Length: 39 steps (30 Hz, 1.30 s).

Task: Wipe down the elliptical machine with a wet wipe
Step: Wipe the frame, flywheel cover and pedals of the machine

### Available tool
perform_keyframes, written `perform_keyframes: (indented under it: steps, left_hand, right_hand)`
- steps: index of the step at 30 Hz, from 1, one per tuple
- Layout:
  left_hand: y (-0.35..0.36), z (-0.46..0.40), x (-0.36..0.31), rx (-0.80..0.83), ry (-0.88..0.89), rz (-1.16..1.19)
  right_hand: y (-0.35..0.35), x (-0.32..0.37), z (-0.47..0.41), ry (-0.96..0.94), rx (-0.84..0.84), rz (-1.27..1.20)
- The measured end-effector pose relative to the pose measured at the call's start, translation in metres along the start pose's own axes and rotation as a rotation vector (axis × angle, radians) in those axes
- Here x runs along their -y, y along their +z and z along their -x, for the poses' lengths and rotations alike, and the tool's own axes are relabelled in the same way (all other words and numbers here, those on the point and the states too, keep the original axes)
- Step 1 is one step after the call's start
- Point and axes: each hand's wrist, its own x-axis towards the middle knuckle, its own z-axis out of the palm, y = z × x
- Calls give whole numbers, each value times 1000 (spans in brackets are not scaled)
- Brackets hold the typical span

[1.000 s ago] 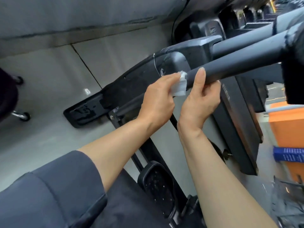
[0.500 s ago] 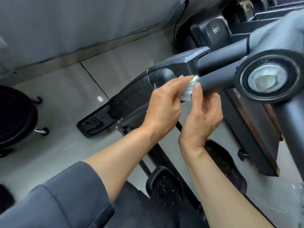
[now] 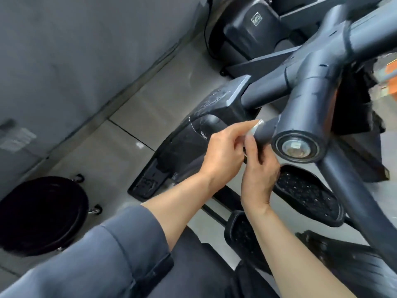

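Note:
The dark grey elliptical machine (image 3: 311, 82) fills the right half of the view, with a round pivot cap (image 3: 296, 147) close to the camera. A white wet wipe (image 3: 256, 126) is wrapped on a short tube beside that cap. My left hand (image 3: 223, 153) pinches the wipe against the tube from the left. My right hand (image 3: 258, 168) grips the same tube and the wipe from below, thumb up along it. Most of the wipe is hidden between my fingers.
Two black textured foot pedals (image 3: 309, 194) (image 3: 242, 233) lie below my hands. A black round stool on castors (image 3: 40, 214) stands at the lower left on the grey tiled floor (image 3: 163, 100). A grey wall (image 3: 75, 50) runs along the left. Another black machine base (image 3: 251, 29) sits behind.
My head has moved closer and lower, so the pivot cap now sits beside my hands. Both hands have slid with the wipe along the tube toward the cap.

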Motion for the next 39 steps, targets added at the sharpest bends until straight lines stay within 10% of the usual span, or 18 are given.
perform_keyframes:
  steps: [19,27,33,39]
  left_hand:
    - [-17,-8,-38,40,-75,-64]
    - [-15,10,-96,134,31,-68]
    - [-8,-32,-119,301,79,-338]
    - [-11,-17,-116,329,129,-383]
  right_hand:
    - [-23,38,32,171,61,90]
    - [-58,96,62,-571,-302,402]
    - [-69,122,7,-147,-96,564]
    - [-76,136,0,-167,-51,635]
